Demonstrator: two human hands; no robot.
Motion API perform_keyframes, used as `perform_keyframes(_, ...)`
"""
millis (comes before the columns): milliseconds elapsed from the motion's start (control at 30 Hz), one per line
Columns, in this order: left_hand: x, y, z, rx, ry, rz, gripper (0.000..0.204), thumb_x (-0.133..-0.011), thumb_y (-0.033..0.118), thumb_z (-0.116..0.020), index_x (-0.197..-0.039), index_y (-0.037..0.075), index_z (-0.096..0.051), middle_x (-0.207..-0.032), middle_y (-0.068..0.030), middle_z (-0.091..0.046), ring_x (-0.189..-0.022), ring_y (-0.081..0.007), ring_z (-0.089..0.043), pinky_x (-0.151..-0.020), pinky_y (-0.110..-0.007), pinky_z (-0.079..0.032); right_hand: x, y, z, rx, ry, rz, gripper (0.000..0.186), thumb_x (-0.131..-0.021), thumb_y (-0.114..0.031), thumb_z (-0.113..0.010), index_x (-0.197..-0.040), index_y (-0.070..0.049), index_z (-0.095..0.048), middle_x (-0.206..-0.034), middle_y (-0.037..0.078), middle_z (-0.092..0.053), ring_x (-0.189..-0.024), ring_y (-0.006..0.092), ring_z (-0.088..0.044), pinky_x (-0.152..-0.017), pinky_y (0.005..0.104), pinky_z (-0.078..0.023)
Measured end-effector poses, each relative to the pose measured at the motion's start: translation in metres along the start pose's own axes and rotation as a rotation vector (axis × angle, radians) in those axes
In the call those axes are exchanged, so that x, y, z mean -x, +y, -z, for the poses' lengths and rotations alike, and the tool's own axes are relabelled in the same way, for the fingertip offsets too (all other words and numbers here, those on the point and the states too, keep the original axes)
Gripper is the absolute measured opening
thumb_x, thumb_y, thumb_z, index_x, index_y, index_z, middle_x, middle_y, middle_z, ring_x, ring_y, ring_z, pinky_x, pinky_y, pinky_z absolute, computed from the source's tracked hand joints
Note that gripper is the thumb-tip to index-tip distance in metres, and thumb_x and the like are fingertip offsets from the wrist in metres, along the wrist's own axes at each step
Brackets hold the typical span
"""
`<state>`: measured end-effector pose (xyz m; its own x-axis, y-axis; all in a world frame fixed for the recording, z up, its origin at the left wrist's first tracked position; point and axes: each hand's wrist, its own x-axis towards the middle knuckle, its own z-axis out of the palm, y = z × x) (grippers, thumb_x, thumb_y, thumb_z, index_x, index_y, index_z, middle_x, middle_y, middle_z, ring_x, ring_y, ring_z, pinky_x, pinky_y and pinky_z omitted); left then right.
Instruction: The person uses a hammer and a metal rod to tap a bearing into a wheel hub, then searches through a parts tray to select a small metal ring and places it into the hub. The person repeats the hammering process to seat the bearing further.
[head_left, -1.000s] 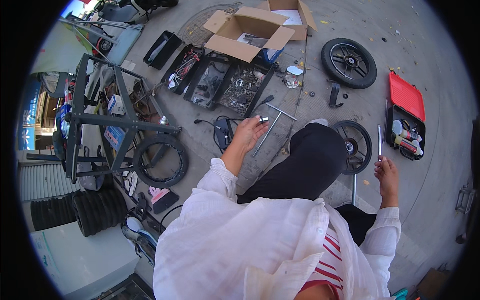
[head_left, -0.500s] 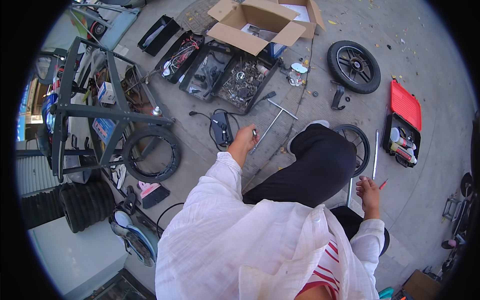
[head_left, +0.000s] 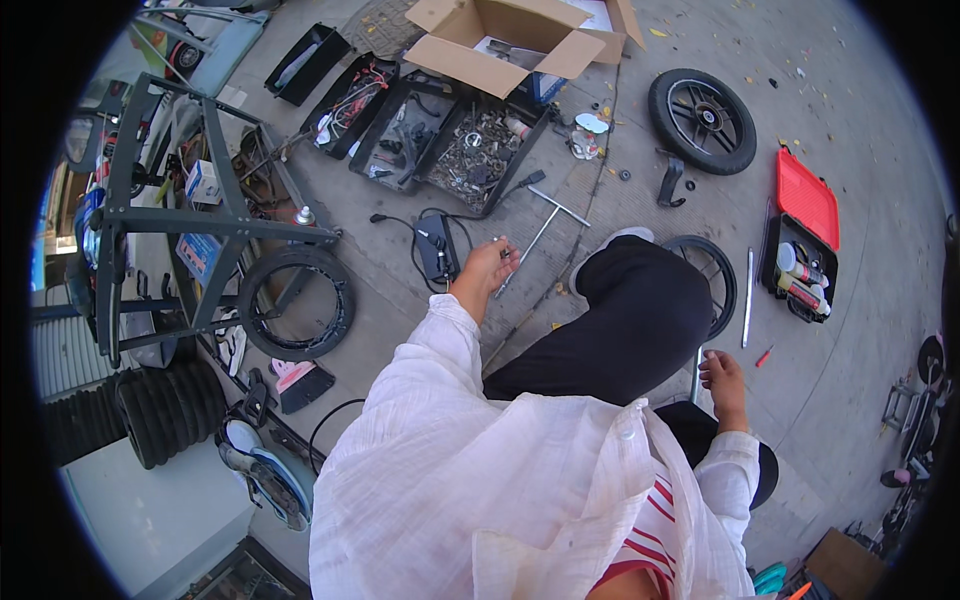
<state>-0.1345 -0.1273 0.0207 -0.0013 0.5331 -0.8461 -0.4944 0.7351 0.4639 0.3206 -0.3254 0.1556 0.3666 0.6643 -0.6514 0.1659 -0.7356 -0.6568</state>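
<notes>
My left hand [head_left: 486, 268] is held out over the ground, its fingers closed around a small dark metal piece [head_left: 503, 253] whose exact kind I cannot make out. Just beyond it lies a T-handle wrench [head_left: 541, 236], apart from the hand. A black charger-like box [head_left: 437, 248] with cables sits beside that hand, to its left. My right hand [head_left: 725, 384] hangs near my lap with fingers loosely bent and nothing visible in them. Close to its fingertips stands a silver bar [head_left: 697, 377]. Beyond my knee is a black spoked wheel [head_left: 721, 270], partly hidden by my leg.
Trays of hardware [head_left: 468, 160] and a cardboard box [head_left: 500, 62] lie ahead. To the right are a tyred wheel [head_left: 703, 122], a red-lidded toolbox [head_left: 806, 200], a long metal bar [head_left: 748, 298] and a red screwdriver [head_left: 764, 357]. Left stand a metal frame [head_left: 180, 222] and a tyre [head_left: 296, 349].
My left hand has turned slightly and shifted up a little, still with the small metal piece. My right hand has moved slightly left. The whole view has shifted a little.
</notes>
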Motion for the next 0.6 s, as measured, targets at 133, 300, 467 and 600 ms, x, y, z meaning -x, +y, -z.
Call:
perform_keyframes(133,0.001,-0.001,0.002,0.015,-0.004,0.006,0.016,-0.096,0.022,-0.057,-0.103,0.009,-0.05,-0.093,-0.0113,-0.06,-0.078,-0.0212,-0.063,-0.065,-0.035,-0.058,0.0,0.01,-0.004,0.064,0.0,0.017,0.028,-0.095,-0.027,-0.056,-0.107,-0.002,-0.062,-0.08,0.003,-0.063,-0.066,0.0106,-0.056,-0.059,0.0253,-0.044)
perform_keyframes(300,-0.003,-0.003,0.004,0.093,-0.011,-0.01,0.017,-0.097,0.024,-0.056,-0.103,0.01,-0.05,-0.091,-0.0119,-0.061,-0.076,-0.0222,-0.063,-0.064,-0.034,-0.057,0.006,0.015,-0.009,0.083,-0.005,0.017,0.028,-0.095,-0.028,-0.057,-0.107,-0.003,-0.062,-0.08,0.003,-0.063,-0.066,0.0109,-0.057,-0.059,0.0258,-0.044)
perform_keyframes(467,0.0,0.004,0.004,0.256,-0.109,-0.052,0.04,-0.1,0.04,-0.044,-0.113,0.004,-0.052,-0.101,-0.0167,-0.059,-0.091,-0.0288,-0.061,-0.08,-0.04,-0.054,0.012,0.016,-0.014,0.103,-0.006,0.002,0.029,-0.095,-0.029,-0.057,-0.107,-0.003,-0.062,-0.08,0.003,-0.063,-0.067,0.011,-0.057,-0.06,0.0259,-0.044)
perform_keyframes(600,0.024,0.019,-0.014,0.363,-0.195,-0.075,0.064,-0.1,0.054,-0.029,-0.12,-0.002,-0.053,-0.11,-0.0204,-0.059,-0.101,-0.0342,-0.058,-0.091,-0.045,-0.049,0.024,0.011,-0.015,0.065,-0.013,0.02,0.03,-0.095,-0.029,-0.057,-0.108,-0.003,-0.062,-0.081,0.003,-0.063,-0.068,0.0109,-0.056,-0.061,0.0256,-0.044)
